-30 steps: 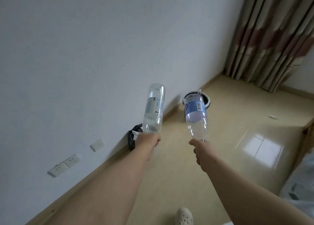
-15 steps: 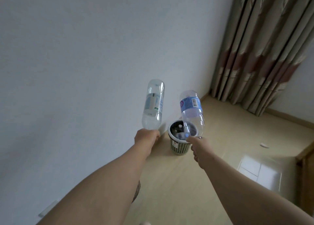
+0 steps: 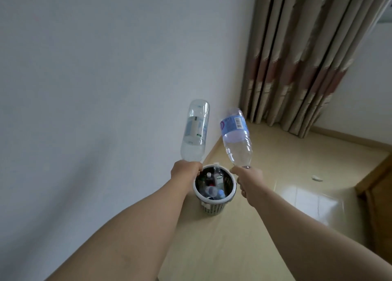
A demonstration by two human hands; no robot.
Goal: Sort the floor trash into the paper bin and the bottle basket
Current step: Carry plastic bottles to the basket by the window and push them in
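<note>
Two bare forearms were stretched forward over the tan floor (image 3: 244, 227), each fist closed around the neck end of an inverted plastic bottle. The left hand (image 3: 185, 170) was wrapped tight on a clear bottle with a pale label (image 3: 195, 130), base pointed up, nearly vertical. The right hand (image 3: 249, 180) was clenched on a bottle with a blue label (image 3: 235, 136), tilted slightly left, barcode visible. Between and just below both hands, the bottle basket (image 3: 214, 204) was seen on the floor against the white wall (image 3: 106, 90), several bottles already inside. A small white scrap (image 3: 317, 178) was noted on the floor well to the right. Striped curtains (image 3: 307, 58) were hung at the far corner.
</note>
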